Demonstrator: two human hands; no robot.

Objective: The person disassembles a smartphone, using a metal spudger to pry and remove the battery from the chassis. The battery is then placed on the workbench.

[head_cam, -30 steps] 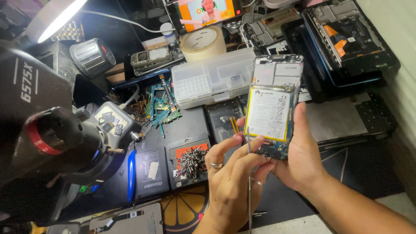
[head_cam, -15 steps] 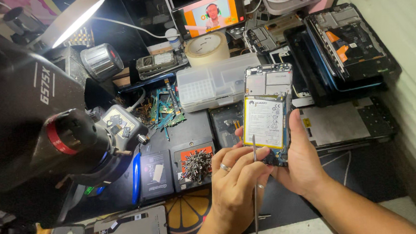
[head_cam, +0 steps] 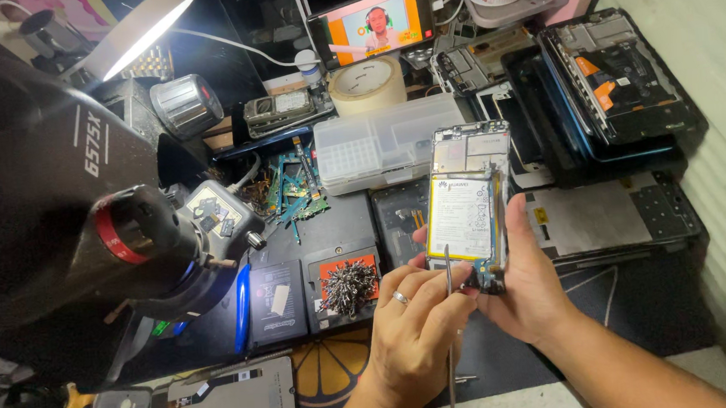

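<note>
Overhead, a big black microscope [head_cam: 45, 220] is looming at the left of the bench [head_cam: 648, 320], crowding that side. Stacked phone frames [head_cam: 614, 98] and a clear parts box [head_cam: 384, 146] are lying beyond, with a screw-covered pad [head_cam: 348, 283] just beside the hands. Held upright above the bench, the opened phone [head_cam: 471, 208] is resting in the right hand [head_cam: 529, 290], whose fingers are wrapping its edges from behind. It is looking light, stiff and fragile, with bare battery and boards, so the rim is the safest hold. The left hand [head_cam: 412, 330] is pinching thin metal tweezers [head_cam: 450, 335], fingers closed, tip meeting the phone's lower end.
</note>
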